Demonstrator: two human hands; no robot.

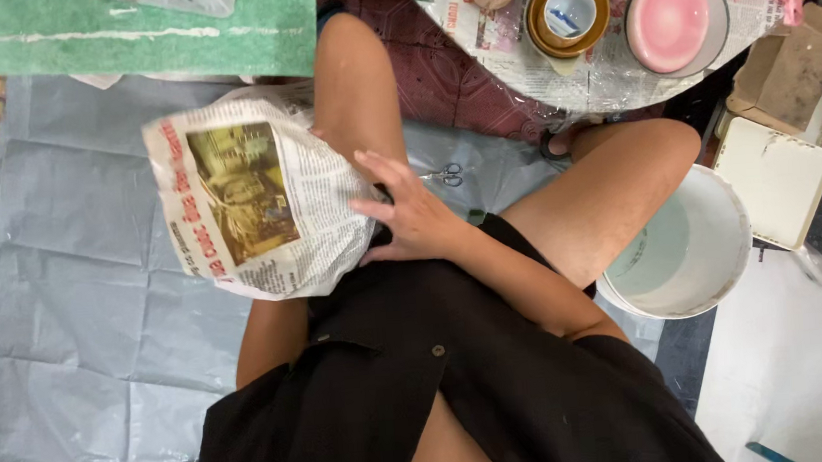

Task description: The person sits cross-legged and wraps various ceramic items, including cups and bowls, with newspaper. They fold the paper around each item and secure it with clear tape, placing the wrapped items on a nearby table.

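A bundle wrapped in newspaper (246,209) rests over my left knee, with a printed picture facing up. My right hand (410,217) lies on the bundle's right side, fingers spread and pressing the paper. My left forearm (269,337) runs up beneath the bundle. The left hand itself is hidden under the paper, so its grip does not show. I am seated in a black shirt, with both bare knees in view.
Small scissors (444,174) lie on the grey plastic sheet (79,312) between my legs. By my right knee stands a white bucket (711,239). A round table (603,87) at the top carries a pink plate (668,20) and stacked bowls (569,12). A green mat (127,29) lies top left.
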